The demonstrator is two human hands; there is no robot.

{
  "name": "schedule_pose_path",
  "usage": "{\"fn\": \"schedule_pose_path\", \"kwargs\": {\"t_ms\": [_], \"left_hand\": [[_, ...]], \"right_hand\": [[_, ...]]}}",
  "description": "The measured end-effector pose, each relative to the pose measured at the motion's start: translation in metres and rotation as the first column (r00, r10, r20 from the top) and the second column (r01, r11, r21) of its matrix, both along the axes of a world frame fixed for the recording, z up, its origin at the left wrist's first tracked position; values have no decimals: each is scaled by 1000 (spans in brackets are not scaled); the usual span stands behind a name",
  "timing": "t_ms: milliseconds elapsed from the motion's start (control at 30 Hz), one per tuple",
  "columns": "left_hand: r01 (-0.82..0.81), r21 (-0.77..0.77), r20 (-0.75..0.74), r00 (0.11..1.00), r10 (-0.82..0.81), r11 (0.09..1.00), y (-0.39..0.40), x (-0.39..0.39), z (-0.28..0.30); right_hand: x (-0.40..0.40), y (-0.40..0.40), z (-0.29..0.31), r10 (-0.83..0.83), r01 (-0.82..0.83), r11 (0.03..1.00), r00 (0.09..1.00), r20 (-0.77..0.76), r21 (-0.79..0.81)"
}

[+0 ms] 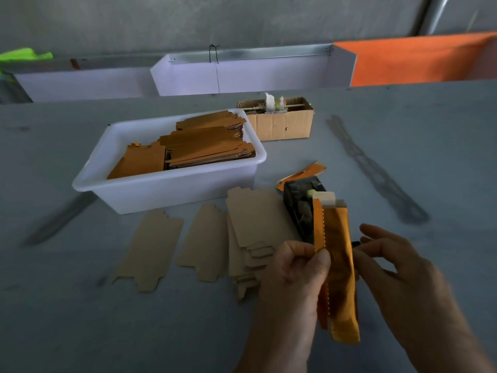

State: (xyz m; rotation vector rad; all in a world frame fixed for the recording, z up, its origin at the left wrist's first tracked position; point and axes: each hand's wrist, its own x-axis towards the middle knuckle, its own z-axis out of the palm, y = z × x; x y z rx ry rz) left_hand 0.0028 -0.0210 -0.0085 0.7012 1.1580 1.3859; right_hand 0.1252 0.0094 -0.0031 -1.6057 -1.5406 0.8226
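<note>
The left grip (298,265) pinches a folded orange carton (339,270) between thumb and curled fingers near its upper left edge. The carton stands nearly upright above the table (80,319), its lower end hanging past the wrist. The right grip (390,254) sits just to the carton's right, fingers loosely spread and holding nothing; whether its fingertips touch the carton's edge I cannot tell. Just beyond the left grip stands a black block (295,203) with a pale piece on top. Left of the left grip lie flat brown blanks (255,219) — some stacked, two single. Farther beyond, a white tub (161,192) holds orange blanks (204,146), with a cardboard box (282,125) behind it.
</note>
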Motion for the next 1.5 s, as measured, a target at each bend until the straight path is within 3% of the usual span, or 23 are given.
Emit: {"fn": "schedule_pose_path", "kwargs": {"t_ms": [233, 500, 567, 667, 767, 900, 1000, 1067, 1133, 1267, 1500], "left_hand": [[36, -1, -67, 997, -36, 999, 5, -2, 7], [82, -27, -286, 954, -87, 996, 9, -3, 15], [89, -38, -324, 941, -96, 995, 10, -3, 16], [97, -60, -349, 931, -112, 993, 10, -4, 18], [88, -69, -387, 916, -108, 994, 11, -4, 20], [94, -91, -377, 918, -121, 991, 11, -4, 21], [93, -128, -254, 959, -123, 987, 10, -8, 19], [73, -155, -207, 973, -105, 985, 8, -13, 18], [45, -165, -195, 978, -77, 985, 5, -19, 17], [15, -138, -199, 979, -43, 990, 2, -29, 17], [-35, -83, -267, 964, 12, 996, -6, -37, 21]], "right_hand": [[-6, -7, -8, -59, 57, 996, 998, 20, 66], [-2, -5, -13, -35, 30, 999, 976, -215, -27], [-2, -5, -11, -9, 11, 1000, 994, -108, 17], [-5, -3, -6, -45, -31, 969, 953, 299, 245], [-6, -2, -6, -59, -57, 966, 898, 435, 250], [7, -6, -11, -33, -31, 973, 963, 269, 229], [20, -11, -10, -40, 43, 975, 999, -18, 218], [30, -12, -11, 70, -46, 994, 965, -254, 100], [32, -13, -7, 185, -182, 982, 912, -367, 44], [13, -13, 11, 425, -404, 905, 847, -319, 132], [-11, -13, 36, 517, -490, 856, 818, -253, 166]]}}
